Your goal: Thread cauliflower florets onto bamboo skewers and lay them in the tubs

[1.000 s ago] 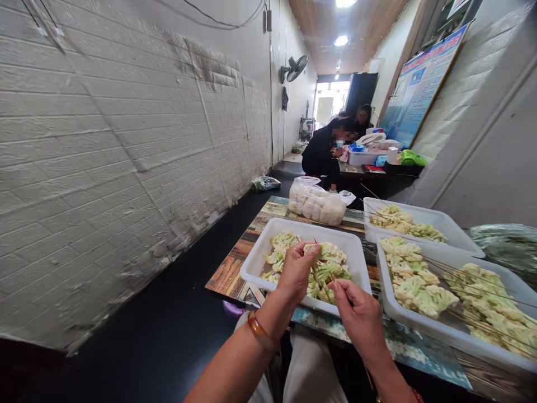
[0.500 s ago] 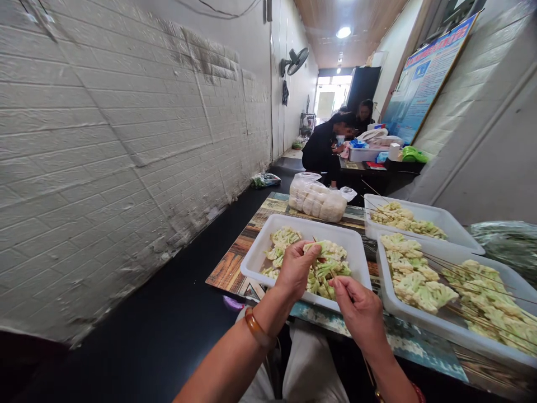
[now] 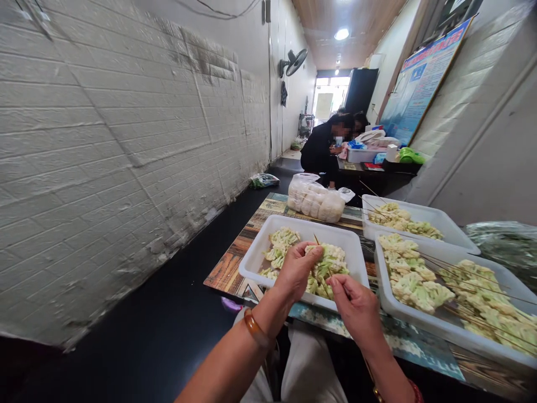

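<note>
My left hand [image 3: 295, 271] is closed on a cauliflower floret [image 3: 311, 248], mostly hidden by its fingers, over a white plastic tray [image 3: 250, 275]. Close by on the right, my right hand [image 3: 356, 305] pinches a thin wooden skewer [image 3: 367, 366], whose rear end runs back below the wrist. A pointed stick tip shows just past my left fingers. Loose cauliflower pieces [image 3: 284, 237] lie in the tray beneath both hands.
To the right, a near tray [image 3: 403, 313] and a far tray [image 3: 455, 221] hold skewered cauliflower, with sticks jutting out. A clear bag of pale round items [image 3: 316, 201] sits behind on the patterned table [image 3: 229, 266]. People in dark clothes [image 3: 321, 145] sit at a farther table.
The stick tip shows slightly more beyond my left fingers. Both hands keep nearly the same place and grip; the view has shifted a little.
</note>
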{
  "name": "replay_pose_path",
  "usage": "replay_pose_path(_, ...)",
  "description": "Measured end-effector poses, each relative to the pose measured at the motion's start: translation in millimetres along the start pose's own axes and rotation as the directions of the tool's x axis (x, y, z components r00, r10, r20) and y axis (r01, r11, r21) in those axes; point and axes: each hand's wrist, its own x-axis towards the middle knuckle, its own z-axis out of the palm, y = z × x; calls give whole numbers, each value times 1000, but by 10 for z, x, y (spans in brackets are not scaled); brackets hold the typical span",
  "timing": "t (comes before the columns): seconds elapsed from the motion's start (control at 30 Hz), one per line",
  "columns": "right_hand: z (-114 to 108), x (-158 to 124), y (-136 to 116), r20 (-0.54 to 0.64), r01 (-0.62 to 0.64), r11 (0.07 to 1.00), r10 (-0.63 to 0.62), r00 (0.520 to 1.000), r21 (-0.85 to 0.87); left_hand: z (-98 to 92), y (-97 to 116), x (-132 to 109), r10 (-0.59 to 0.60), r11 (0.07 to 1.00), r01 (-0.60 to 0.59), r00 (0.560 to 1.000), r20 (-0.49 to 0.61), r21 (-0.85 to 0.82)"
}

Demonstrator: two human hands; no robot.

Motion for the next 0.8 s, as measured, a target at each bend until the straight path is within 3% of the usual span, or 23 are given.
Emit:
replay_pose_path(0.27, 41, -7, 16, -25, 104, 994, -105, 994, -25, -70, 14, 17, 35, 999, -35, 999, -18, 8)
replay_pose_path(0.37, 40, -12, 12, -23, 99, 995, -99, 995, -26, -59, 42, 6, -10, 1000, 10, 1000, -16, -5)
replay_pose_path(0.53, 59, -27, 20, -29, 85, 996, -86, 996, -31, -37, 118, -49, -110, 993, 113, 990, 90, -21)
replay_pose_path(0.8, 59, -18, 23, -20, 106, 994, -107, 994, -27, -31, -18, -37, -66, 986, 76, 996, 67, -150)
